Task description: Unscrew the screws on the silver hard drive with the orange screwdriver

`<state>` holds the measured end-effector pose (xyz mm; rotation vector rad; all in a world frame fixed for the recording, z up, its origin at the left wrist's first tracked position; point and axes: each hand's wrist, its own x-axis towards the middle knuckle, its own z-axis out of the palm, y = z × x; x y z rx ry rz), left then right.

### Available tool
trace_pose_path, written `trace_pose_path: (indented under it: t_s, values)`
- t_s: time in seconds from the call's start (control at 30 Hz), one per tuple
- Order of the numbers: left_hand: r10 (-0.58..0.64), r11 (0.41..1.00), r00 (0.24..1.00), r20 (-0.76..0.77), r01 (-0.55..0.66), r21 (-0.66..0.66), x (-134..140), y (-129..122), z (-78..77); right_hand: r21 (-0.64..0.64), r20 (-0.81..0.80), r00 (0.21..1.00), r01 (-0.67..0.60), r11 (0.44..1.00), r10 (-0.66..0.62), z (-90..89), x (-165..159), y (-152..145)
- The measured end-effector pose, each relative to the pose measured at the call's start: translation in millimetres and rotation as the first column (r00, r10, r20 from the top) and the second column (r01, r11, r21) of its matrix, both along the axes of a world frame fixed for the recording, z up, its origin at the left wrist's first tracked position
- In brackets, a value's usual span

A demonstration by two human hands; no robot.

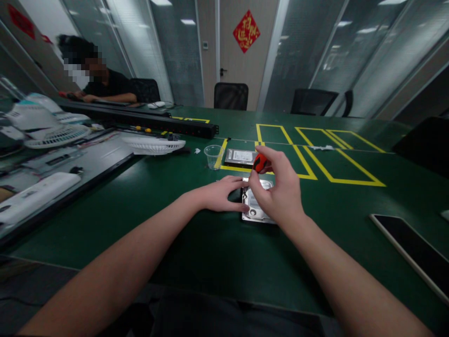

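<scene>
A silver hard drive (258,214) lies flat on the green table in front of me. My left hand (224,194) braces its left side, with thumb and forefinger set apart on the drive. Above the drive, my right hand (278,187) is closed around a red and black screwdriver (260,162). The screwdriver's handle points up; its tip is near the drive's upper left, partly hidden by my fingers. Just behind lies a second hard drive (240,157), inside a yellow taped outline. Left of that one stands a clear plastic cup (213,159).
A phone-like slab (414,252) lies at the right. White fan parts (150,144), a power strip (38,196) and a metal panel (101,159) crowd the left. A long black bar (189,126) crosses behind them. Another person (112,86) sits at the far left.
</scene>
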<state>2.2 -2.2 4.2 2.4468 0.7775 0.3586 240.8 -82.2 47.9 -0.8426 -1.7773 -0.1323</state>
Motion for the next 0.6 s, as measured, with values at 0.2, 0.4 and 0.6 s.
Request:
trace_pose_path:
  t_s: [0.2, 0.4, 0.6]
  values:
    - [-0.012, 1.000, 1.000, 0.022, 0.012, 0.003, -1.5, -0.3, 0.3, -0.030, 0.001, 0.999, 0.048, 0.998, -0.048, -0.2, -1.3, -0.7]
    - [-0.005, 1.000, 1.000, 0.010, 0.005, -0.003, -2.5, 0.5, 0.0, -0.027, 0.001, 0.999, 0.035, 0.999, -0.035, -1.3, 0.7, 1.0]
    - [-0.002, 1.000, 1.000, 0.005, 0.002, 0.002, -3.0, 0.5, -0.9, -0.046, 0.012, 1.000, 0.005, 0.999, -0.005, -0.7, 2.0, 0.3]
